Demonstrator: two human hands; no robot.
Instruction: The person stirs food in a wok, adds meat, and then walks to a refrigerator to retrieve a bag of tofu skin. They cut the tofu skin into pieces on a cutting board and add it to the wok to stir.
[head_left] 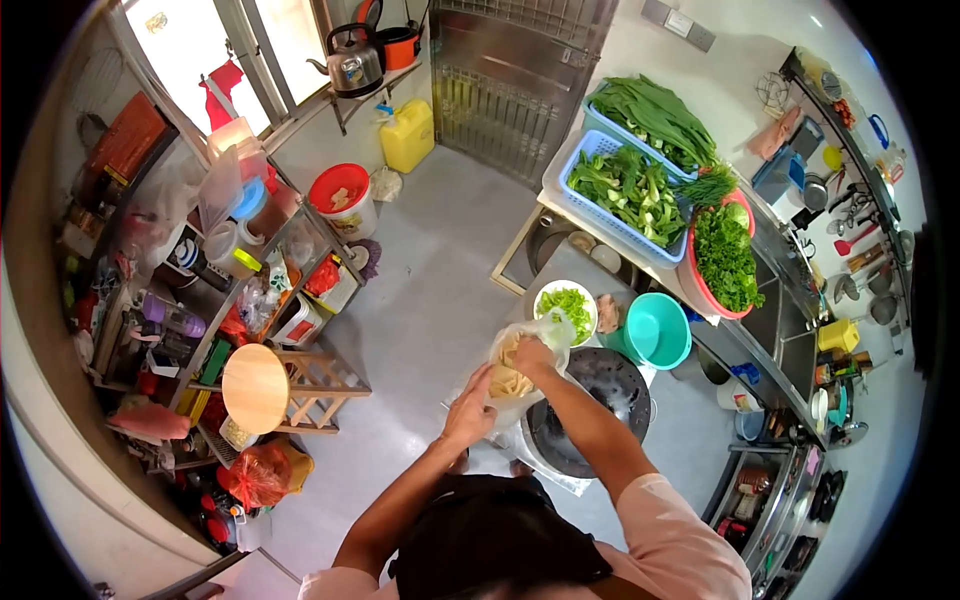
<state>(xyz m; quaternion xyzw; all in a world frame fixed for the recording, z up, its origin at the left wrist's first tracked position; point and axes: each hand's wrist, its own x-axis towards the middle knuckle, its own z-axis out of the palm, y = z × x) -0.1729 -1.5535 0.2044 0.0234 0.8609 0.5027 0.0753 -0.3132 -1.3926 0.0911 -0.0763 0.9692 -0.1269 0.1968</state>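
Note:
A clear plastic bag (505, 405) of pale yellow strips (512, 383), perhaps noodles, is in front of me. My left hand (470, 408) grips the bag's left side near its opening. Reaching into the mouth of the bag, my right hand (535, 354) is closed on some of the strips, its fingertips partly hidden. Just right of the bag sits a large dark wok (600, 395) with wet-looking, steamy contents. Beyond the bag is a white bowl (590, 306) of chopped green vegetables (567, 307). Pinkish pieces of food (607, 313) lie beside that bowl.
A turquoise basin (658, 331) stands right of the bowl. Farther back are a blue basket (583, 190) of leafy greens and a red basin (695, 270) of herbs. On the left are a round wooden stool (255, 388), crowded shelves and a red-lidded bucket (340, 195).

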